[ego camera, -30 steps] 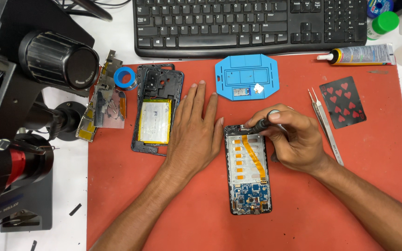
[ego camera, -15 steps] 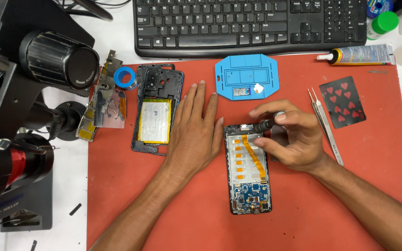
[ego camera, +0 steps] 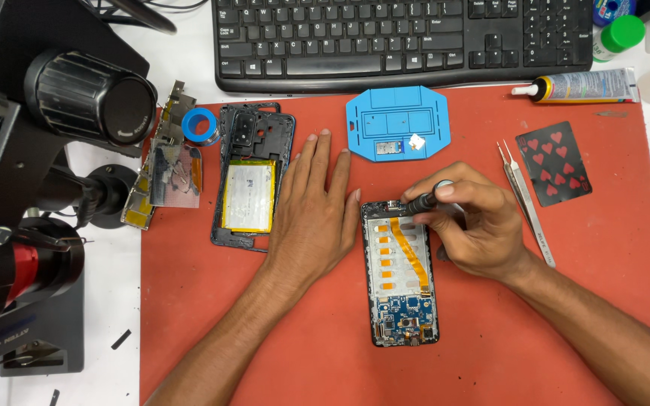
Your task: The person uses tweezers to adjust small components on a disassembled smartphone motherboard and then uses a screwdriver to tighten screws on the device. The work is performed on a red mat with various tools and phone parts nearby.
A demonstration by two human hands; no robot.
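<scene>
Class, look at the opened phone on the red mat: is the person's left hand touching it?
Touching. The head view shows the left hand lying flat on the mat, its edge pressed against the left side of the opened phone, with no mat visible between.

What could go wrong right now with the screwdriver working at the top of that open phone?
1. The right hand holds a small screwdriver with its tip at the top edge of the opened phone, close to the orange flex cable; a slip might nick it.
2. The left hand lies flat beside the phone, not gripping it, so the phone may shift on the red mat.
3. A loosened screw could roll off and be lost.
</scene>
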